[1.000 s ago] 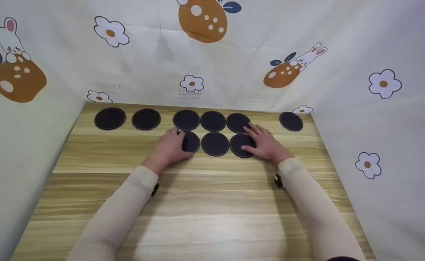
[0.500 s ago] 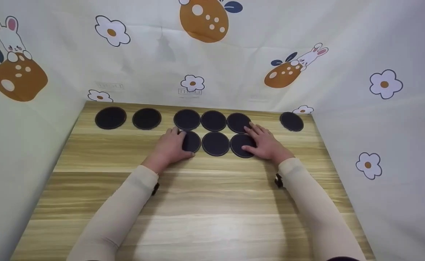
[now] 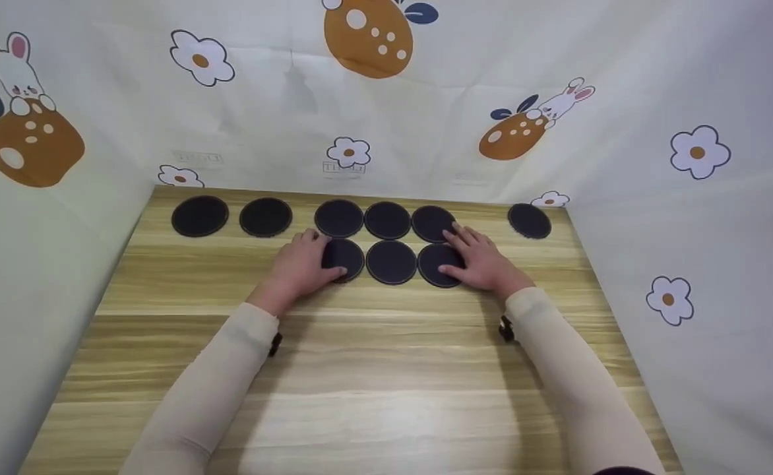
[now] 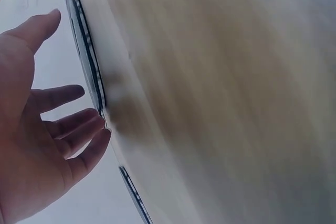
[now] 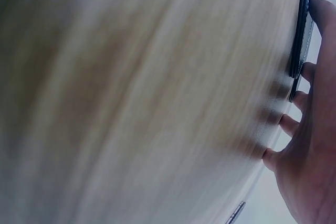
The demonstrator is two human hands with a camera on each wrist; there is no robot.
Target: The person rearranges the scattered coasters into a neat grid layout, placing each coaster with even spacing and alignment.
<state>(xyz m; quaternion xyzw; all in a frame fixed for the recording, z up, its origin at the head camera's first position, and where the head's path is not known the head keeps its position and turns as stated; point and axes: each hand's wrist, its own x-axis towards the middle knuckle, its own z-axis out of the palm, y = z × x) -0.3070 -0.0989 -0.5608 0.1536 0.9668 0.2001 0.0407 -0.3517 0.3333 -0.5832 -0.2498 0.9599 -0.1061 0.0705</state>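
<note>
Black round coasters with stitched rims lie in two rows of three in the head view, edges close together. My left hand (image 3: 297, 264) is at the left side of the front left coaster (image 3: 349, 254), its thumb over that coaster. In the left wrist view its fingers are loosely bent, with thumb and index finger off the coaster. My right hand (image 3: 485, 262) lies with spread fingers over the right edge of the front right coaster (image 3: 431, 264); its thumb rests on top. One of its fingertips reaches the back right coaster (image 3: 430, 223). Between them lies the front middle coaster (image 3: 392, 262).
Two separate coasters, one far left (image 3: 200, 216) and one beside it (image 3: 266, 217), lie along the back edge. Another coaster (image 3: 529, 221) is near the back right corner. Patterned cloth (image 3: 261, 119) encloses the wooden table (image 3: 386, 369) on three sides.
My left hand has shifted slightly left and its thumb has lifted from the coaster's front edge, uncovering more of it. The right hand and the coasters stay where they were.
</note>
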